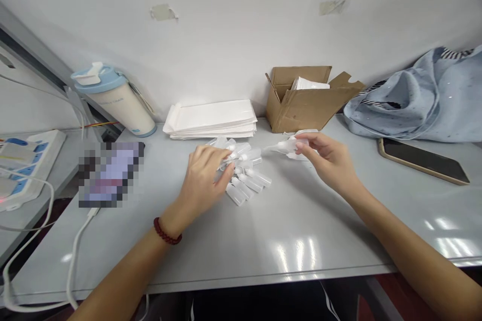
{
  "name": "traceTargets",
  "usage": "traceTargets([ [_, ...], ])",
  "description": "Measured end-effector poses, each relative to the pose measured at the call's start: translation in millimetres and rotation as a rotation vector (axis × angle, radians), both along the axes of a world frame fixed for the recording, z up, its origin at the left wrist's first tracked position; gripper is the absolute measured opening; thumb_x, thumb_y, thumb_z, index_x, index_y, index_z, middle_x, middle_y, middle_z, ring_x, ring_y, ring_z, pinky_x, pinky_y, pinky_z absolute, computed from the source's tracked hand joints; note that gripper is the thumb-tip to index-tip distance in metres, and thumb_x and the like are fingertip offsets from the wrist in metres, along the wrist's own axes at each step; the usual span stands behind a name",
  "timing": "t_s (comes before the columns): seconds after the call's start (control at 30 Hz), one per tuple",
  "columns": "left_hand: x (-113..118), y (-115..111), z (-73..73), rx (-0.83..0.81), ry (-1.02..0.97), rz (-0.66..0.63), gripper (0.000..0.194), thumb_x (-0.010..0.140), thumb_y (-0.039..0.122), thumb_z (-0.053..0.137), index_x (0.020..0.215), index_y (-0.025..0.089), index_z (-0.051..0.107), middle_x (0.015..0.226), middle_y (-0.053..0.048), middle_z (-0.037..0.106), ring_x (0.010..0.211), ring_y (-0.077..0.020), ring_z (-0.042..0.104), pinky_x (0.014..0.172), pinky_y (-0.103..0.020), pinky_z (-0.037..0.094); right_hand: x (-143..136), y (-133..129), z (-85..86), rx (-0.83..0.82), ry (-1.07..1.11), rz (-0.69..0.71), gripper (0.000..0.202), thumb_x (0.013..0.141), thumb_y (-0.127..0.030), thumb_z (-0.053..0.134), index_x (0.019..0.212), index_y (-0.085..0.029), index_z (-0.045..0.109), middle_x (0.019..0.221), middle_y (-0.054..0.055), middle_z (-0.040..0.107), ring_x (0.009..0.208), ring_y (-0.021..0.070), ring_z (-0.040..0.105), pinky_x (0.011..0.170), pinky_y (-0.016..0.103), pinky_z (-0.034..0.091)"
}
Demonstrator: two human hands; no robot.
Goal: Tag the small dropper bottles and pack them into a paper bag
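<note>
Several small translucent plastic bottles (244, 185) with thin tips lie in a fanned cluster on the grey table (263, 241). My left hand (203, 175) is over the left side of the cluster, its thumb and fingertips closed around the bottle tips. To the right, my right hand (327, 158) pinches another translucent bottle (288, 146) between thumb and fingers, its thin tip pointing left toward the cluster. More translucent pieces lie just behind and under that bottle, partly hidden by my right hand.
A stack of white envelopes (211, 116) and an open cardboard box (301, 110) stand by the wall. At left are a tumbler (120, 103), a blurred phone (113, 173), a cable and a power strip (32, 165). Another phone (424, 160) and blue fabric (417, 100) lie right.
</note>
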State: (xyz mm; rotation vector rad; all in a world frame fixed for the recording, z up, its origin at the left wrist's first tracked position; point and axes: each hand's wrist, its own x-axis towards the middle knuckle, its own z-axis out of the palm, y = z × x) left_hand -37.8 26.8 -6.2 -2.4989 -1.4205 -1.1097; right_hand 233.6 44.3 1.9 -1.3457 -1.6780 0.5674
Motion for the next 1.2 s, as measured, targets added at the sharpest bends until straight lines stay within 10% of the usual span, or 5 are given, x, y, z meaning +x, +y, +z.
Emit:
traceTargets([
  [0.8,17,-16,-3.9,-0.164,0.014,-0.298,0.011,0.090,0.014,0.049,0.088,0.016,0.059,0.083,-0.005,0.065,0.082,-0.0181,0.051,0.076,-0.035,0.043,-27,-28,10.5,-0.296,0.269,0.209,0.021,0.085,-0.040,0.059,0.082,-0.021,0.066,0.065,0.000,0.061,0.067,0.0146,0.058,0.065,0.028,0.044],
  [1.2,19,-23,14.6,-0.744,-0.474,-0.240,0.021,0.089,0.032,0.053,0.078,0.021,0.067,0.085,-0.002,0.070,0.084,-0.0173,0.063,0.073,-0.029,0.048,-30,-32,13.4,-0.311,0.281,0.217,0.019,0.084,-0.039,0.059,0.080,-0.021,0.066,0.063,-0.001,0.061,0.065,0.0139,0.058,0.065,0.028,0.045],
])
